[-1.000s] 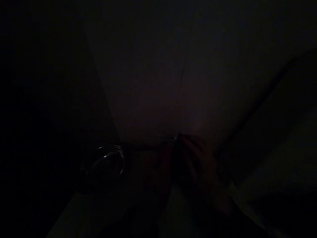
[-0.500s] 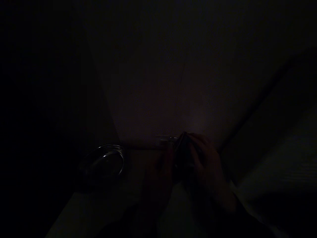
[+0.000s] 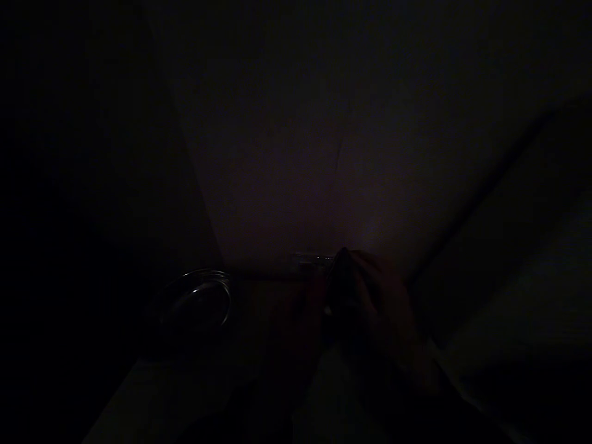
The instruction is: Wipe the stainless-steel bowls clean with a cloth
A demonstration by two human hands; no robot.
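Near-darkness covers the wall [image 3: 277, 154]. Between both hands, a dark object [image 3: 341, 287] points its peaked end wallward, long axis seemingly running back toward the person; the right hand [image 3: 391, 311] curls round it, the left hand's [image 3: 298, 324] grip too dim to tell.

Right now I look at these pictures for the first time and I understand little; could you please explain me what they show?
There is no machine here: these are a person's bare hands, seen by one camera worn on the head, looking forward and down. The scene is very dark. The right hand has its fingers around a dark object, too dim to name. The left hand is close beside it; whether it grips anything, I cannot tell. A shiny round dish is on the left of a pale surface. Beyond the left hand, a small glinting thing shows faintly.
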